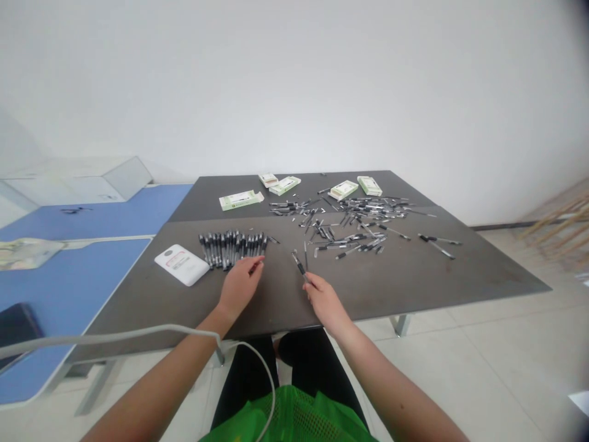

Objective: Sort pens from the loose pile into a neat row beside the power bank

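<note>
My right hand (323, 299) is closed round the lower end of a black-and-clear pen (299, 265), which points up and away over the front of the table. My left hand (240, 283) rests by the right end of a row of pens (230, 248), its fingers curled together; whatever may be between them is hidden. The row's pens lie side by side with their dark ends away from me. To the right spreads a loose heap of pens and pen parts (363, 215), with a thin refill (305, 253) just beyond the held pen.
A white card-like case (181, 264) lies left of the row on the dark table (285, 307). Several green-and-white pen boxes (242, 200) are at the back. Two pens (436, 247) lie at right. A pale cable (175, 329) crosses my left forearm; a blue desk (105, 264) adjoins.
</note>
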Demonstrator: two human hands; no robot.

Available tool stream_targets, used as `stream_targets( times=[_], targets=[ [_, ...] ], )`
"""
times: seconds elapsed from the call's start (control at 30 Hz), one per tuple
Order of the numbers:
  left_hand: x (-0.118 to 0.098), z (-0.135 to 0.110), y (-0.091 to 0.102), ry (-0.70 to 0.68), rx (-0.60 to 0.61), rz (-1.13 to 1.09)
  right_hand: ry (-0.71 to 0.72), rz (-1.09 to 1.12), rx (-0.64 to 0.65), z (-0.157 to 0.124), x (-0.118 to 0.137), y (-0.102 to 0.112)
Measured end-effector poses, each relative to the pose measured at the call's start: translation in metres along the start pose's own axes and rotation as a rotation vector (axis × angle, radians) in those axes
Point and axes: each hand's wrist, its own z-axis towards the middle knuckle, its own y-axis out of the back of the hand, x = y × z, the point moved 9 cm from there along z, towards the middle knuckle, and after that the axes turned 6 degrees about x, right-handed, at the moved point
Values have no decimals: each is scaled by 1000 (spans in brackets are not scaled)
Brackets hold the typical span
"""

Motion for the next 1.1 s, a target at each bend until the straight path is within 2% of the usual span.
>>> stream_targets(
  times=[0.03,0.1,0.23,0.3,0.5,0.63,0.73,0.83,0.97,1.1],
  targets=[
    [4,1,5,-43,-17,110,-17,-97,77,11,3,-15],
    [8,5,2,-120,23,287,-62,-312,190,33,7,-43],
    [15,10,-18,-176,161,461,-74,-414,240,67,17,-80],
    [19,10,-20,-156,144,489,-46,-459,242,76,21,-92],
    [25,9,-7,-111,14,498,114,-498,294,93,39,-125],
    [25,7,1,-93,-32,507,168,-462,295,98,44,-131],
    [18,6,6,-101,-42,484,190,-419,280,92,40,-117],
    [8,11,11,-121,-47,443,234,-309,215,78,35,-84],
    [-9,28,10,-167,-28,372,204,-257,82,59,14,-19],
    [-34,41,-8,-200,9,267,136,-361,-143,54,-7,66]
  ],
)
